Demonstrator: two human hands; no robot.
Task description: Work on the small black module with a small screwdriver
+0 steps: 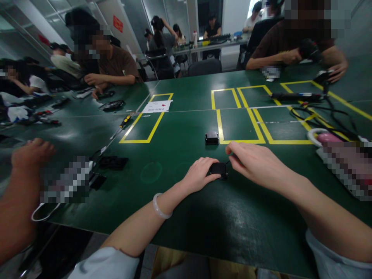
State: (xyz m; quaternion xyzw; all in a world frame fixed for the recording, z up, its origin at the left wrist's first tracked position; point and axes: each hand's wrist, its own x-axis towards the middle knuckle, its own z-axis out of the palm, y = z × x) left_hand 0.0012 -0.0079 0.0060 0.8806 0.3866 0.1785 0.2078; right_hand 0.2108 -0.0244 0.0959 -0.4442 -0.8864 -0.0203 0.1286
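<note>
A small black rectangular box [219, 170] lies on the green table. My left hand [200, 172], with a pale bracelet [160, 206] at the wrist, grips it from the left between thumb and fingers. At the box's upper right corner is my right hand [247, 158], its fingers closed in a pinch. A thin dark piece shows at those fingertips, too small for me to name. Just beyond my hands stands a second small black box [212, 138], touched by neither hand.
Yellow tape [241, 142] marks rectangles on the table [174, 209]. A printed sheet [157, 106] and a yellow-black screwdriver [125, 121] lie left of centre. Black cables [334, 112] and a tape roll [315, 136] are right. Another person's arm [21, 193] rests at left; co-workers sit opposite.
</note>
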